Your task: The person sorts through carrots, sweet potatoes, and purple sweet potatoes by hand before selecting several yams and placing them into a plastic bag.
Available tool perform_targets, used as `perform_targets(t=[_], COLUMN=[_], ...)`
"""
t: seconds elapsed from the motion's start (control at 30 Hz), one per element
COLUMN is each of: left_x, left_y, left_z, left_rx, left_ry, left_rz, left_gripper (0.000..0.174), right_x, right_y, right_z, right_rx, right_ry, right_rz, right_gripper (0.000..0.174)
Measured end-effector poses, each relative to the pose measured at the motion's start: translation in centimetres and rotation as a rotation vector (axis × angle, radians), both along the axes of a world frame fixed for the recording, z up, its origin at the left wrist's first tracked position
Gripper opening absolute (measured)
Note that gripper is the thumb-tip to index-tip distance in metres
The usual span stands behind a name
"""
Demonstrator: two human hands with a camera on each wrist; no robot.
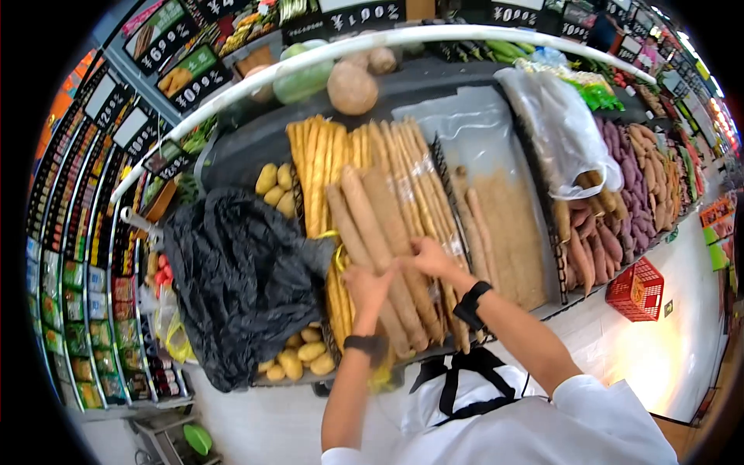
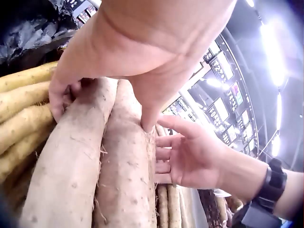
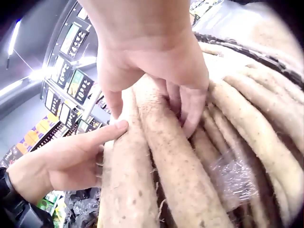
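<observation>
Thick, pale brown yams (image 1: 366, 217) lie side by side on a pile in the head view. My left hand (image 1: 368, 291) grips across two of them; in the left wrist view its fingers curl down the outer side of one yam (image 2: 71, 161) and its thumb presses the neighbouring yam (image 2: 124, 166). From the other side my right hand (image 1: 434, 260) holds the pair, thumb and fingers straddling them in the right wrist view, with fingers curled past the right yam (image 3: 175, 152). Both hands sit close together, and some fingertips are hidden behind the yams.
Thinner yellow yams (image 1: 314, 167) lie left of the pile, with a crumpled black plastic bag (image 1: 240, 287) over potatoes (image 1: 291, 364) beyond. Plastic-wrapped thin yams (image 1: 422, 178) border it on the right. Sweet potatoes (image 1: 597, 248) and a red basket (image 1: 635, 291) are farther right.
</observation>
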State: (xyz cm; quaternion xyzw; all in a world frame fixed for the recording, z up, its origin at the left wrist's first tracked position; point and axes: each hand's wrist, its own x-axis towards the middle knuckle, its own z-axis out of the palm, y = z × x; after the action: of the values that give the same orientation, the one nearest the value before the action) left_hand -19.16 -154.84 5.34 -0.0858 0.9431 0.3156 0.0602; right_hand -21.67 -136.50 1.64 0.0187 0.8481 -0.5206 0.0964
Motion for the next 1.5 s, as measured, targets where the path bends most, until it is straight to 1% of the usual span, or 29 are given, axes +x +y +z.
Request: perform_targets(t=[0.07, 0.1, 0.13, 0.2, 0.23, 0.27, 0.3, 0.33, 0.37, 0.4, 0.43, 0.47, 0.5, 0.53, 0.63, 0.7, 0.73, 0.77, 0.8, 0.87, 0.97, 1.0, 1.1, 1.17, 1.2, 1.27, 1.3, 1.4, 1.5], left_x=[-0.6, -0.4, -0.4, -0.1, -0.4, -0.2, -0.2, -0.2, -0.3, -0.4, -0.7, -0.9, -0.3, 0.2, 0.3, 0.1, 0.4, 0.2, 0.2, 0.2, 0.2, 0.2, -0.2, -0.1, -0.2, -0.6, -0.7, -1.1, -1.6], left_y=[-0.8, -1.3, -1.2, -1.0, -1.1, -1.6, -1.9, -2.1, -2.4, -2.9, -3.0, -2.5, -2.0, -1.9, -1.9, -1.7, -1.3, -0.7, 0.4, 2.6, 8.0, 10.0, 16.2, 20.6, 22.2, 25.5, 26.8, 28.9, 30.9], left_z=[-2.4, -3.3, -2.4, -0.8, -2.1, -3.4, -3.7, -3.8, -4.0, -3.7, -3.6, -3.7, -3.1, -2.8, -2.0, -0.1, 1.3, 2.4, 4.2, 6.5, 8.6, 9.1, 8.6, 7.8, 7.0, 4.7, 3.2, -0.1, -0.9], left_rx=[0.037, 0.054, 0.051, 0.314, 0.323, 0.321, 0.501, 0.684, 0.685, 0.764, 0.845, 0.851, 0.967, 1.078, 1.15, 1.163, 1.18, 1.121, 1.207, 1.221, 1.157, 1.167, 1.154, 1.296, 1.291, 1.238, 1.285, 1.168, 1.152], left_ry=[0.075, 0.116, 0.128, 0.03, 0.079, 0.083, 0.075, 0.066, 0.07, -0.05, -0.169, -0.165, -0.145, -0.124, -0.172, -0.14, -0.129, -0.149, -0.148, -0.112, 0.056, 0.018, -0.015, -0.12, -0.118, -0.224, -0.19, -0.262, -0.289], left_rz=[0.025, 0.066, 0.056, 0.126, 0.173, 0.16, 0.192, 0.226, 0.219, 0.189, 0.157, 0.151, 0.155, 0.162, 0.219, 0.189, 0.159, 0.164, 0.099, 0.038, -0.078, -0.072, -0.11, -0.099, -0.103, -0.07, -0.092, -0.029, -0.02], left_gripper=[0.101, 0.102, 0.102, 0.104, 0.094, 0.094, 0.086, 0.08, 0.08, 0.07, 0.061, 0.061, 0.055, 0.049, 0.045, 0.046, 0.047, 0.049, 0.052, 0.056, 0.062, 0.065, 0.065, 0.066, 0.066, 0.064, 0.064, 0.065, 0.067], right_x=[-0.1, 0.2, 0.4, -0.1, -0.2, -0.1, -0.1, -0.2, -0.2, 0.0, -0.1, -0.2, -0.1, 0.0, 0.1, -0.2, 0.3, 0.7, 0.7, 1.4, 1.4, 1.6, 2.1, 2.7, 3.0, 3.6, 3.9, 3.7, 3.2], right_y=[-1.4, -1.6, -1.9, -1.9, -1.6, -1.4, -1.2, -1.0, -0.8, -1.0, -0.9, -0.5, -0.5, -0.3, 0.2, 0.7, 1.4, 2.4, 3.3, 5.8, 10.9, 13.3, 19.2, 23.1, 24.4, 27.0, 28.1, 29.8, 30.4], right_z=[-1.2, -0.9, 0.0, 2.2, 3.2, 4.0, 3.2, 1.8, 0.5, 0.7, 1.0, 1.2, 1.9, 1.7, 1.9, 1.8, 3.0, 4.3, 4.6, 8.9, 10.2, 10.9, 12.5, 12.9, 12.7, 11.7, 9.7, 6.6, 3.9], right_rx=[0.121, 0.12, 0.154, 0.187, 0.188, 0.187, 0.183, 0.155, 0.128, 0.126, 0.096, 0.071, 0.089, 0.081, -0.228, -0.272, -0.311, -0.301, -0.397, -0.479, -0.372, -0.367, -0.377, -0.084, -0.089, 0.201, 0.173, 0.214, 0.275], right_ry=[-0.015, -0.006, -0.047, -0.075, -0.116, -0.161, -0.156, -0.066, 0.025, 0.028, -0.028, -0.084, -0.074, -0.078, -0.192, -0.169, -0.161, -0.19, -0.229, -0.219, -0.059, -0.052, -0.023, 0.007, 0.011, -0.039, 0.051, -0.037, -0.063], right_rz=[-0.137, -0.146, -0.126, -0.111, -0.083, -0.059, -0.071, -0.079, -0.084, -0.087, -0.065, -0.043, -0.034, -0.036, -0.047, -0.026, -0.018, -0.03, -0.04, -0.019, -0.03, -0.026, -0.067, -0.138, -0.139, -0.234, -0.29, -0.323, -0.383], right_gripper=[0.073, 0.073, 0.076, 0.079, 0.076, 0.074, 0.074, 0.067, 0.061, 0.061, 0.055, 0.049, 0.041, 0.041, 0.034, 0.038, 0.048, 0.043, 0.036, 0.031, 0.026, 0.026, 0.038, 0.041, 0.041, 0.045, 0.044, 0.038, 0.039])
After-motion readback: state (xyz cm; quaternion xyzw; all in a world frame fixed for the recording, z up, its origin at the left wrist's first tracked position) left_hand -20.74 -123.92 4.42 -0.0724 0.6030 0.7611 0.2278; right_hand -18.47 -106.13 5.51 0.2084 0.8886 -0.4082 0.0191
